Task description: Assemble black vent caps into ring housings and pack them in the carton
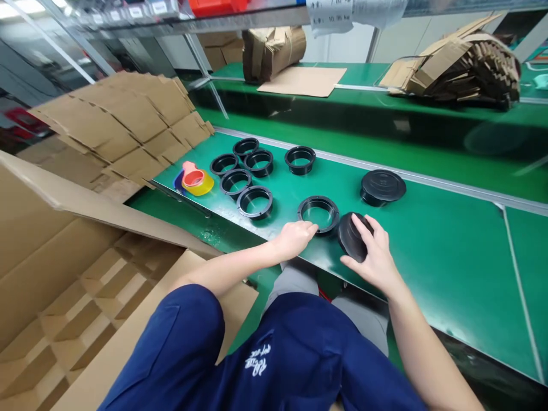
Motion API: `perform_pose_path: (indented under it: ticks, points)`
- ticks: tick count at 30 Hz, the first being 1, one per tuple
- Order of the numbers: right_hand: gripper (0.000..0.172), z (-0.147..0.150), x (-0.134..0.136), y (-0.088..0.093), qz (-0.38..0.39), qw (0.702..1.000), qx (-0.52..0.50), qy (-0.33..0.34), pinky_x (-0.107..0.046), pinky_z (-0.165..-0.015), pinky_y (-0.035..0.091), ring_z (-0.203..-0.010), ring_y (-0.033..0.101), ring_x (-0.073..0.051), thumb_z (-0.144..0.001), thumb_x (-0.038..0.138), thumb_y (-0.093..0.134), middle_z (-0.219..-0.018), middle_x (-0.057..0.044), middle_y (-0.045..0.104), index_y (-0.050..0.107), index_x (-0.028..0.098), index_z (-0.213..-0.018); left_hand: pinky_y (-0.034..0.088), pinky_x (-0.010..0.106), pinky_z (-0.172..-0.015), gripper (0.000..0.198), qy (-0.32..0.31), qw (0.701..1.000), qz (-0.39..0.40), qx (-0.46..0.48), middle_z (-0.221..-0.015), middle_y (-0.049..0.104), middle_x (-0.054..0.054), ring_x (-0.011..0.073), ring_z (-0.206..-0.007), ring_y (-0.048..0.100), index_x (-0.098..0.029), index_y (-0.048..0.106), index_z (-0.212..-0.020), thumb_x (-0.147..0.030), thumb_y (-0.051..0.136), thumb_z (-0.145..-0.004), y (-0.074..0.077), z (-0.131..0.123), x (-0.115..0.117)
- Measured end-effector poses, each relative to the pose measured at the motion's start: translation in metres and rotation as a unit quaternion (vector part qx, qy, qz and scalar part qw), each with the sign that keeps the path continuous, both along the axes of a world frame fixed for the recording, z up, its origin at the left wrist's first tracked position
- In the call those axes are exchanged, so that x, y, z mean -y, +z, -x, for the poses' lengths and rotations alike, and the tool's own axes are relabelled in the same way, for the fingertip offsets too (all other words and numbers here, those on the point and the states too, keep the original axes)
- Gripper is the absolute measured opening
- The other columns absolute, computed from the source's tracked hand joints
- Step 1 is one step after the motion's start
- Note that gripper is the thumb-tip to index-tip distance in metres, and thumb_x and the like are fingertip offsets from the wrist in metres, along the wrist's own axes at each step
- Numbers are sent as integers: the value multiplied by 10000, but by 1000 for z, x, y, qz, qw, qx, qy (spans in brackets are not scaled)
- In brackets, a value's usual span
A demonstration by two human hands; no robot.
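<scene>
On the green bench top, my left hand has its fingers closed at the near rim of a black flanged ring. The green surface shows through the ring's middle. Just right of it, my right hand grips a round black lid, which is tilted up on its side. Thumb and fingers spread across the lid and hide part of it. Farther back on the right rests another black lidded round piece, lying flat. A single black ring stands behind the one at my left hand.
Several black rings cluster on the left, near coloured plastic cups. A cardboard box with dividers stands at my left, with stacked cardboard partitions behind. A metal shelf crosses overhead; cardboard bundles lie on the back ledge.
</scene>
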State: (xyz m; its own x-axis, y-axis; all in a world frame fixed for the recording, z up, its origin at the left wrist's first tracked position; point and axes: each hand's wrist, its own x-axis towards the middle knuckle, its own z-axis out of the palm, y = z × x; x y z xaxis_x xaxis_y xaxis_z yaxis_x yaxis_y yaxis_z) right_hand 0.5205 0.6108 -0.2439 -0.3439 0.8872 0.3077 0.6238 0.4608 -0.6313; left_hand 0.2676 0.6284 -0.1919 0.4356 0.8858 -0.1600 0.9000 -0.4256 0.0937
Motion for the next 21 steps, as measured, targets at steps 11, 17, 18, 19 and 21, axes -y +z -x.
perform_pose_path:
  ticks: [11, 17, 18, 19, 21]
  points:
    - [970, 60, -57, 32, -66, 975, 205, 54, -599, -1074, 397, -1329, 359, -472, -824, 754, 699, -1557, -235, 263, 417, 210, -1576, 613, 333, -852, 347, 32, 984, -109, 140, -1411, 619, 97, 240, -1148, 687, -179, 583, -1349, -259, 505, -1021, 18, 55, 28]
    - [953, 70, -59, 33, -38, 956, 284, 65, -644, -1160, 277, -1450, 242, -489, -906, 749, 593, -1641, -230, 169, 328, 169, -1615, 580, 322, -766, 302, 65, 969, -82, 223, -1323, 673, 72, 173, -795, 710, -182, 650, -1243, -322, 511, -1014, 20, 84, 49]
    - [893, 69, -59, 38, -41, 954, 289, 74, -647, -1180, 241, -1485, 192, -472, -961, 725, 510, -1656, -221, 139, 312, 155, -1619, 570, 323, -752, 296, 68, 967, -71, 235, -1306, 681, 66, 162, -744, 695, -182, 657, -1230, -322, 514, -1011, 19, 86, 51]
    - [829, 68, -60, 43, -48, 952, 289, 84, -639, -1199, 211, -1513, 146, -445, -1013, 686, 419, -1667, -210, 114, 291, 142, -1625, 560, 323, -743, 290, 73, 965, -56, 247, -1283, 692, 60, 154, -712, 682, -183, 664, -1217, -323, 520, -1007, 18, 88, 52]
    - [741, 70, -60, 54, -72, 955, 274, 84, -608, -1226, 171, -1544, 87, -386, -1071, 598, 280, -1679, -181, 99, 232, 126, -1639, 543, 322, -737, 283, 85, 959, -20, 270, -1220, 715, 53, 154, -700, 676, -184, 679, -1192, -325, 536, -994, 16, 88, 54]
